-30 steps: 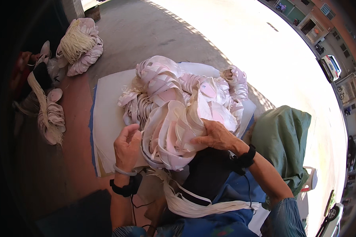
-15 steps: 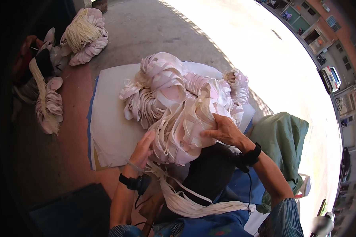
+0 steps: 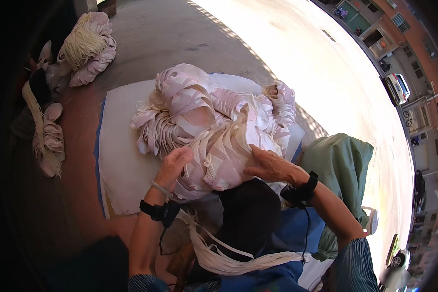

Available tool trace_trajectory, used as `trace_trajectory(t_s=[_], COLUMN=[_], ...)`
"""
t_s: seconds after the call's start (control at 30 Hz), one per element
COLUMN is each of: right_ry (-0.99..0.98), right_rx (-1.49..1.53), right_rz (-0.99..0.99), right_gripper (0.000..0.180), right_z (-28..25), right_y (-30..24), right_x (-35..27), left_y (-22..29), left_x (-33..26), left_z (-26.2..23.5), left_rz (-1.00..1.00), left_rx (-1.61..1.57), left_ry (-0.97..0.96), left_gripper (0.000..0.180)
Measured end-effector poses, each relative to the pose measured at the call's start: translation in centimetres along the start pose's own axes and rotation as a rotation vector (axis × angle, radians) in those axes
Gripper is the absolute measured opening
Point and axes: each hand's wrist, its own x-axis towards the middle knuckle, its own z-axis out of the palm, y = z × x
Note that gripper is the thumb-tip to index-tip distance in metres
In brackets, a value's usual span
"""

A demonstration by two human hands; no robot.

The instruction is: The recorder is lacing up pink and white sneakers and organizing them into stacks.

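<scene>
A bundle of layered pale pink and cream fabric pieces, which look like shoe uppers, sits between my hands above my lap. My left hand presses its closed fingers to the left edge; its thumb is hard to see. On the right, my right hand grips the side, thumb toward me and fingers partly hidden by the fabric. Behind this bundle are more stacked pieces of the same kind. A hank of cream strips lies across my lap, over black and blue cloth.
A white sheet-covered surface with a blue edge bears the pile. At right stands a green cloth sack. More bundles, one topped with cream strings, lie at far left. Beyond the sunlit ground, a white car is parked.
My left hand has shifted slightly up along the bundle's edge, and the front layers lie more evenly overlapped. The whole view has moved a little, so the scene sits further left.
</scene>
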Motion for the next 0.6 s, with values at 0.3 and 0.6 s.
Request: trace_trajectory(t_s=[0.3,0.6], right_ry=[0.05,0.245], right_rx=[0.47,0.466], right_rz=[-0.204,0.103], right_gripper=[0.049,0.036], right_z=[0.4,4.2], right_y=[1.4,10.4], right_x=[3.7,0.7], left_y=[0.0,2.0], left_x=[-4.0,-2.1], left_z=[6.3,3.1], left_rz=[0.558,0.419], left_rx=[1.204,1.067], left_ry=[0.203,0.153], left_gripper=[0.112,0.106])
